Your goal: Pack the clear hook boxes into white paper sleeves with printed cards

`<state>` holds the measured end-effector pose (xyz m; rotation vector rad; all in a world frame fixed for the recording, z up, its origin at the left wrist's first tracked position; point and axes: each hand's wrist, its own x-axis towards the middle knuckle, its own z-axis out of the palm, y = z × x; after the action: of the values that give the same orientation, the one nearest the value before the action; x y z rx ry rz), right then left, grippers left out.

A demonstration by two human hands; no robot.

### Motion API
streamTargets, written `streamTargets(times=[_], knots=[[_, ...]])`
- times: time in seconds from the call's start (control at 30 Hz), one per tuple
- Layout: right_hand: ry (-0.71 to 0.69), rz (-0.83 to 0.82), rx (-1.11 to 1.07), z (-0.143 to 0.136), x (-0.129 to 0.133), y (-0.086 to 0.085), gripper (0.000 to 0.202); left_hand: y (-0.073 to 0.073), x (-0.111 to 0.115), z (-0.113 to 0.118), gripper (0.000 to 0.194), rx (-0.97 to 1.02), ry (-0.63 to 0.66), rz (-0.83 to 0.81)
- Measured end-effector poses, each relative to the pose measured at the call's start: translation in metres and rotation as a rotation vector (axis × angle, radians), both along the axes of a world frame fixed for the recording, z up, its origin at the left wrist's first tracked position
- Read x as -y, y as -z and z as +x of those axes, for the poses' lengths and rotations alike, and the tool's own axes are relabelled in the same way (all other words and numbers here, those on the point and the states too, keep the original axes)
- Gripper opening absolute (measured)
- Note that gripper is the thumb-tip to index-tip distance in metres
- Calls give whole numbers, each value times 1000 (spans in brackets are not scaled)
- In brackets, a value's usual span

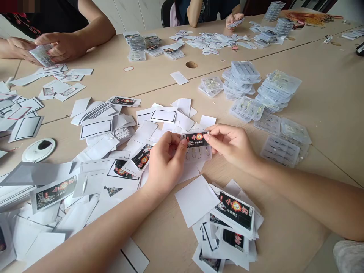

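Observation:
A small clear plastic box with hooks inside is held up in the middle of the head view. A black label with red characters and an orange burst lies along its upper part. My left hand pinches the left end of the box and label, thumb on the front. My right hand grips the right end, its thumb on the label's corner. Beneath the box are white backing papers. Nearer me is a pile of black-printed label sheets.
Stacked clear hook boxes stand right of centre, with loose ones in front. Paper scraps cover the left side around a white round lid. Across the table, one person's hands hold a box; another person's hand holds something flat.

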<state>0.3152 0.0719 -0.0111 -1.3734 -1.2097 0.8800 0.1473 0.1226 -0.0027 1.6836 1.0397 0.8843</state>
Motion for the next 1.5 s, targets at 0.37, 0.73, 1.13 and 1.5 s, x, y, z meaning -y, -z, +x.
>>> streamTargets(times=[0.37,0.73,1.13,1.5], knots=[[16,81,64,-3,1,2,23,0,3,1,23,-33,-28,52],[32,82,80,-3,1,1,23,0,4,0,24,-56,-33,79],[53,90,126,-3,2,1,26,1,5,0,22,-74,-35,113],[46,84,119,-4,1,-1,26,-1,4,-1,22,-114,-51,122]])
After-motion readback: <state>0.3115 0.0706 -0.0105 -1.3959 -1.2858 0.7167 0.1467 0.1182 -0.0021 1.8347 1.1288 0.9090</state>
